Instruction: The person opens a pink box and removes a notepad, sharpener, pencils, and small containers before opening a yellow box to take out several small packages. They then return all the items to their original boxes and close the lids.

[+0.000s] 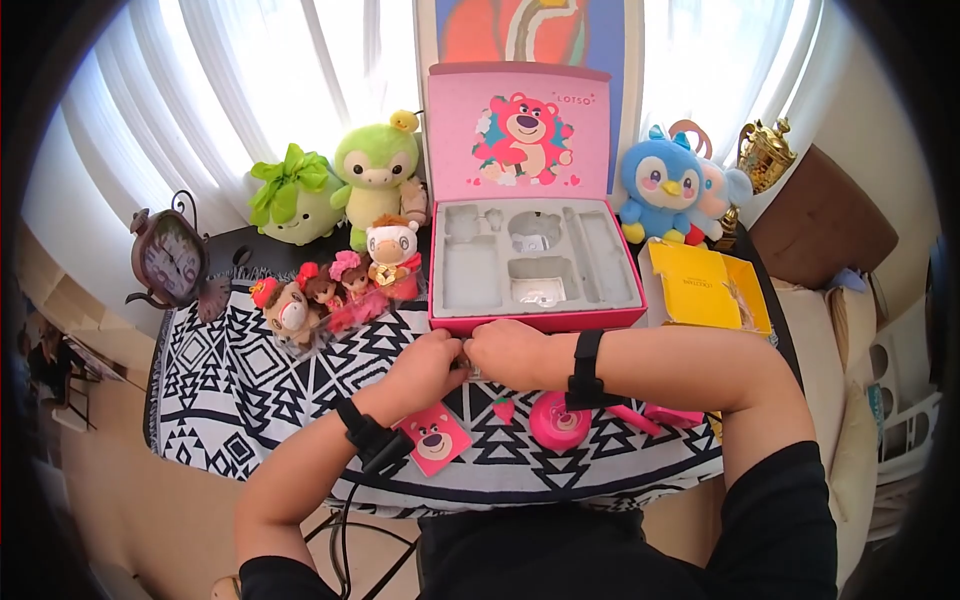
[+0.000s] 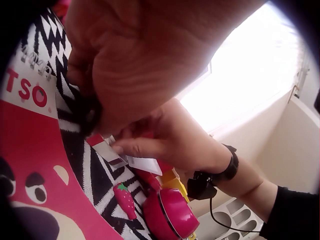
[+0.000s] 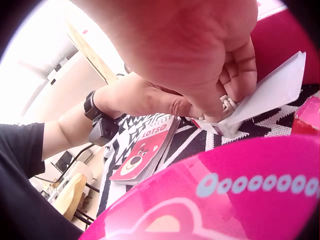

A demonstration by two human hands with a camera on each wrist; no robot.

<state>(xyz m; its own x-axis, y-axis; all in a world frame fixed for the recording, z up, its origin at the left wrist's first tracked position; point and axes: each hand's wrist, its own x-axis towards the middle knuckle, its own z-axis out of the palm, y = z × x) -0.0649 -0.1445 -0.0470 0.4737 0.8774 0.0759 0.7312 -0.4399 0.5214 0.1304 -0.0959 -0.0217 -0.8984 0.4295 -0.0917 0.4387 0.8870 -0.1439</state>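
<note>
Both hands meet over the patterned cloth, just in front of the pink gift box (image 1: 540, 320). A small white packet or carton (image 3: 275, 90) with a raised flap is between them. In the right wrist view, the right hand (image 3: 185, 45) pinches small whitish pieces at the carton's opening, its fingers curled. The left hand (image 3: 145, 97) grips the carton's other side with its thumb extended. From the left wrist view, the thumb of the right hand (image 2: 172, 137) lies against the white carton (image 2: 145, 165). The left hand's (image 2: 135, 60) fingertips are partly hidden there.
Near the front lie a bear notebook (image 1: 436, 440), a strawberry piece (image 1: 503, 410) and a round pink case (image 1: 560, 422). A yellow box (image 1: 705, 285) stands to the right. Plush toys (image 1: 375, 165), small dolls (image 1: 355, 275) and a clock (image 1: 172, 258) stand left and behind.
</note>
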